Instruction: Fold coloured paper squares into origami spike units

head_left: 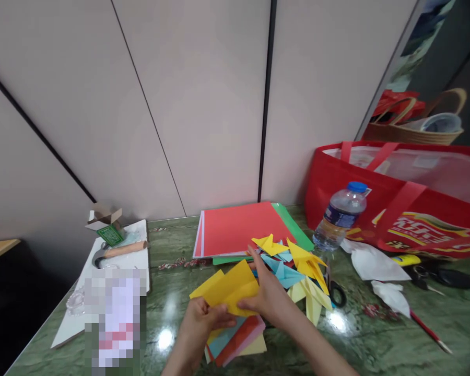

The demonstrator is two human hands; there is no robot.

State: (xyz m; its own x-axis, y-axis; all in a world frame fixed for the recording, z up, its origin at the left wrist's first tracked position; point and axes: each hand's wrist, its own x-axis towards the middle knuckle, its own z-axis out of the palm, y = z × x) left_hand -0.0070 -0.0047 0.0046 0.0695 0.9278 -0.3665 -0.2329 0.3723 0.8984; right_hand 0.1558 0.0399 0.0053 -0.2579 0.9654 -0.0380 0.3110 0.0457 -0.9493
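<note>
A yellow paper sheet (227,287), partly folded, is held above the green marble table (172,318) by both hands. My left hand (201,319) pinches its lower left edge. My right hand (267,293) grips its right side, fingers pressed on the fold. Under the hands lies a small stack of coloured paper squares (237,342). Just right of my right hand sits a heap of folded yellow and light-blue paper shapes (297,269).
A stack of red and green sheets (238,227) lies by the wall. A water bottle (339,216), a red bag (407,203), black scissors (337,292), tissues (376,263) and a brush are at the right. A hammer (117,251) lies on a white board at the left.
</note>
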